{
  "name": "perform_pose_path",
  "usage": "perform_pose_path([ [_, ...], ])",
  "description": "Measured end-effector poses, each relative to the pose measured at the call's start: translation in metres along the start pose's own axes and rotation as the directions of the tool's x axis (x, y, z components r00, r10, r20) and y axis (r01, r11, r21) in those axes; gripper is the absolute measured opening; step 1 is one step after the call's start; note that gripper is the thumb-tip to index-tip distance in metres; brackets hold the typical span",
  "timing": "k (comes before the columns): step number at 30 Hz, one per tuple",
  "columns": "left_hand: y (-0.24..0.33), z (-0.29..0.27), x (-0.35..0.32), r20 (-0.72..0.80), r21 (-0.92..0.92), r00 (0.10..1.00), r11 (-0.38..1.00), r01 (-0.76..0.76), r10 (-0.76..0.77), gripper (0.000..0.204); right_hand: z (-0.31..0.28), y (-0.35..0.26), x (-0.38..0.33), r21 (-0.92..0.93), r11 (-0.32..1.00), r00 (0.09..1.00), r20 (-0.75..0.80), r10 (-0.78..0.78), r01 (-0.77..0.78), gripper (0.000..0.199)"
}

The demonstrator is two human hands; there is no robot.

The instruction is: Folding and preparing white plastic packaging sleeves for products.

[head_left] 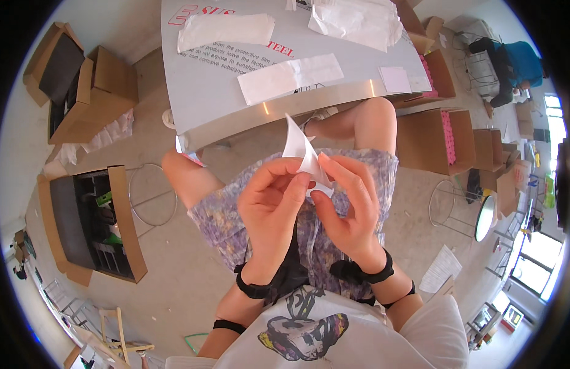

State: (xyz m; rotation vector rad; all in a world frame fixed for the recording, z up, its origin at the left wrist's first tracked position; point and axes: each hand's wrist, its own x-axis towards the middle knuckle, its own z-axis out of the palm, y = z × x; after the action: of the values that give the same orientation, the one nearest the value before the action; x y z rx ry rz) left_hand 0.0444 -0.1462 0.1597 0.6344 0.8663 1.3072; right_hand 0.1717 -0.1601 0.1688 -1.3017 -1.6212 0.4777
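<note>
A: The small white packet [304,155] sits above the lap, pinched between both hands, with one corner sticking up toward the tabletop [223,92].

B: How are the hands set?

A: The left hand [271,195] curls around its lower edge, thumb and fingers closed on it. The right hand [351,206] grips the other side, fingertips tight.

B: What might go wrong?

A: The film looks thin. I'd guess a hard pull could rip it unevenly, or it could slip out and drop to the floor [186,270] between the knees.

B: Anything nearby?

A: Similar white packets [290,77] lie on the tabletop, and open cardboard boxes [94,92] stand well apart.
</note>
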Motion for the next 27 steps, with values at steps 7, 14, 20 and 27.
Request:
perform_pose_path([
  [7, 0.004, -0.002, 0.007, 0.048, 0.296, 0.987, 0.942, -0.162, 0.154, 0.012, -0.002, 0.005, 0.007, 0.089, 0.995, 0.999, 0.035, 0.039, -0.042, 0.041],
  [14, 0.016, 0.002, 0.018, 0.169, 0.529, 0.965, 0.807, -0.261, 0.201, 0.007, -0.001, 0.005, 0.014, 0.171, 0.972, 0.986, 0.003, 0.164, -0.162, 0.026],
  [20, 0.014, 0.0, 0.027, 0.172, 0.547, 0.956, 0.784, -0.293, 0.237, 0.007, -0.001, 0.006, 0.023, 0.22, 0.931, 0.956, 0.046, 0.289, -0.292, 0.019],
  [27, 0.011, -0.011, 0.041, 0.05, 0.526, 0.974, 0.824, -0.213, 0.22, 0.007, 0.02, 0.011, 0.046, 0.51, 0.708, 0.869, 0.207, 0.449, -0.488, 0.021],
])
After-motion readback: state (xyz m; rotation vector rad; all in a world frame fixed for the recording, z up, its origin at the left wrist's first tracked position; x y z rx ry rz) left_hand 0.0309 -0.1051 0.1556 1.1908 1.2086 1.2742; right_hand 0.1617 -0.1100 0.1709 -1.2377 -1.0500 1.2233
